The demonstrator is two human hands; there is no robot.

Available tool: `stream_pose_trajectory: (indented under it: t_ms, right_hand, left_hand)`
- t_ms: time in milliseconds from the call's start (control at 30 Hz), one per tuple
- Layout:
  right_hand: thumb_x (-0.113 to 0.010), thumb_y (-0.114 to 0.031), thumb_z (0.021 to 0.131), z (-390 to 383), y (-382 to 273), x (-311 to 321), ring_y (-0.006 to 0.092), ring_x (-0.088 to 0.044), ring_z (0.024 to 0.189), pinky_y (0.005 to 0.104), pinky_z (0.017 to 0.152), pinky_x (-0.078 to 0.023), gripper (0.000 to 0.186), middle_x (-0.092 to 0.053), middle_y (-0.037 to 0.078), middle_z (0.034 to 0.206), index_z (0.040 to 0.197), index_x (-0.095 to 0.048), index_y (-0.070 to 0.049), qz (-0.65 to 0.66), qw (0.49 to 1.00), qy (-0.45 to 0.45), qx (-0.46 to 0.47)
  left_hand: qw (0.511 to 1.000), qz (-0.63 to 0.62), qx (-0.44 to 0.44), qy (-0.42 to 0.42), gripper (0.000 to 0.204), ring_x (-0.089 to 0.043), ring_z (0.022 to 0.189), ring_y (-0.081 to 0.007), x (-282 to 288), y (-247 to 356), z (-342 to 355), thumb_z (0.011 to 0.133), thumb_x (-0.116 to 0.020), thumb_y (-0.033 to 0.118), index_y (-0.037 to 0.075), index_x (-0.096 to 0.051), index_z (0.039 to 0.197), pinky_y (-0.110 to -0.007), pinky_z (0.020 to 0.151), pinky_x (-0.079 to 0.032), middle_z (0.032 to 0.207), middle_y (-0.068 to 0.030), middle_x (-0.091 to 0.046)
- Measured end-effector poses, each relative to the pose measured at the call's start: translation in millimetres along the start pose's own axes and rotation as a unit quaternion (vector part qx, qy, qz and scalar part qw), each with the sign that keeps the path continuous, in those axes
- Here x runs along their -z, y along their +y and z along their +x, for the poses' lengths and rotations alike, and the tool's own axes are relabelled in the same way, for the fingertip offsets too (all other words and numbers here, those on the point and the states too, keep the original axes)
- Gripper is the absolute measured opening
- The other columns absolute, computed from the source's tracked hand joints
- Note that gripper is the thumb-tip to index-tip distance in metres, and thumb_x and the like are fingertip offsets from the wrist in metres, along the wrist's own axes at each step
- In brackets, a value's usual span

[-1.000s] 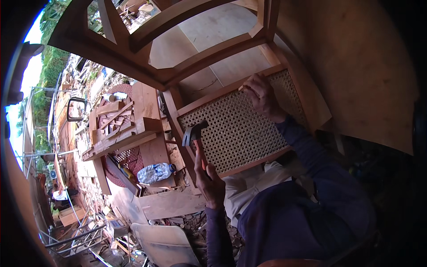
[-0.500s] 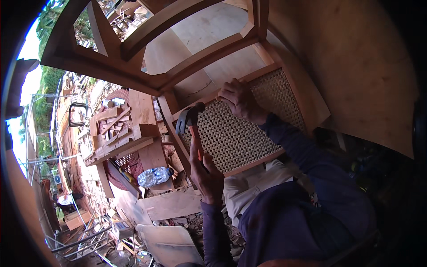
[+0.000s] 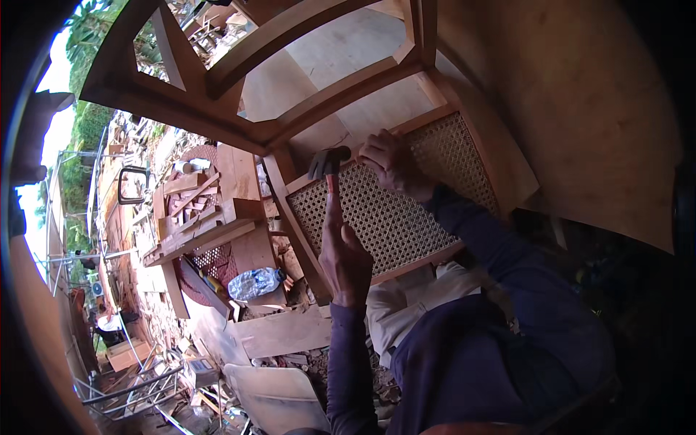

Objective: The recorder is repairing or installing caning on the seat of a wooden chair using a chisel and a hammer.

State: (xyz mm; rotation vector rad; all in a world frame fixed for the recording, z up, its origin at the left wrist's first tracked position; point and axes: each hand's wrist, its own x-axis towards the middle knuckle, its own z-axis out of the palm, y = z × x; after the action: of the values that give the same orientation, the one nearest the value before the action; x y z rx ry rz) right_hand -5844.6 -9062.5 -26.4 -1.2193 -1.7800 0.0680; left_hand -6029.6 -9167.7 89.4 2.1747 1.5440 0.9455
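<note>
My left hand (image 3: 346,264) is wrapped around the handle of a claw hammer (image 3: 333,183) with a dark head and an orange-red grip. The hammer's striking face is close to the fingertips of my right hand (image 3: 391,165). Those fingers are pinched together at the upper rail of a woven cane panel (image 3: 391,225); whatever they hold is too small or hidden to name. The panel is set in a brown wooden frame (image 3: 486,163), which joins a larger open frame with curved rails (image 3: 330,87) above it.
A large wooden board (image 3: 573,123) rises on the right. To the left are stacked wood offcuts (image 3: 192,188), a yellow-handled saw (image 3: 206,283) and a crumpled clear plastic bottle (image 3: 255,283). A pale panel (image 3: 275,391) leans below, and scrap covers the ground around.
The hammer has swung up and to the right, its head now nearer my right fingers. My right hand stays at the panel's upper rail. The view has shifted slightly.
</note>
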Motion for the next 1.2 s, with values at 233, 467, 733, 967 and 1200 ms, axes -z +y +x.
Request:
stream_pose_trajectory:
  t_ms: [233,467,733,967,1200]
  right_hand:
    - [-0.078,-0.008,0.089,1.7,12.3,4.4,0.0308,-0.061,0.088,0.0437,0.076,-0.050,0.012,-0.062,0.007,0.093,0.097,-0.071,-0.004,0.076,0.997,0.018,-0.018]
    - [-0.077,-0.009,0.091,5.1,4.4,4.4,0.0296,-0.061,0.091,0.0435,0.080,-0.047,0.011,-0.060,0.006,0.094,0.096,-0.067,-0.006,0.030,0.999,0.027,0.010]
    - [-0.077,-0.009,0.091,5.5,7.9,12.1,0.0301,-0.061,0.093,0.0441,0.080,-0.047,0.013,-0.059,0.007,0.095,0.099,-0.067,-0.007,0.035,0.999,0.026,0.014]
    - [-0.069,0.002,0.094,6.6,41.4,70.9,0.0327,-0.063,0.095,0.0425,0.084,-0.052,0.010,-0.062,0.013,0.097,0.102,-0.064,0.000,0.097,0.990,0.082,-0.066]
    - [-0.072,0.001,0.092,-2.0,55.3,75.4,0.0343,-0.062,0.093,0.0449,0.082,-0.051,0.012,-0.061,0.014,0.096,0.102,-0.065,0.000,0.049,0.998,0.024,-0.041]
  left_hand:
    - [0.994,-0.017,-0.055,0.094,0.044,-0.072,0.121,-0.0380,15.6,18.8,3.4,0.113,-0.052,0.011,0.001,-0.047,0.156,-0.044,0.094,-0.060,0.151,-0.0270,-0.062]
    - [0.992,-0.039,-0.022,0.121,0.049,-0.073,0.094,-0.0263,10.1,19.9,-11.1,0.112,-0.051,0.008,-0.001,-0.041,0.159,-0.037,0.081,-0.060,0.151,-0.0266,-0.062]
    - [0.999,-0.007,0.032,-0.024,0.060,-0.068,0.127,-0.0426,-4.8,2.4,9.9,0.107,-0.049,0.000,0.007,-0.038,0.165,-0.047,0.097,-0.061,0.152,-0.0283,-0.060]
    - [0.999,-0.016,-0.021,0.026,0.049,-0.063,0.135,-0.0379,9.5,11.3,-9.7,0.115,-0.046,0.017,0.001,-0.042,0.161,-0.047,0.109,-0.053,0.158,-0.0258,-0.055]
    - [0.993,-0.114,0.028,0.010,0.051,-0.064,0.136,-0.0344,-30.1,7.7,-26.5,0.117,-0.045,0.025,0.006,-0.042,0.164,-0.045,0.110,-0.053,0.158,-0.0206,-0.056]
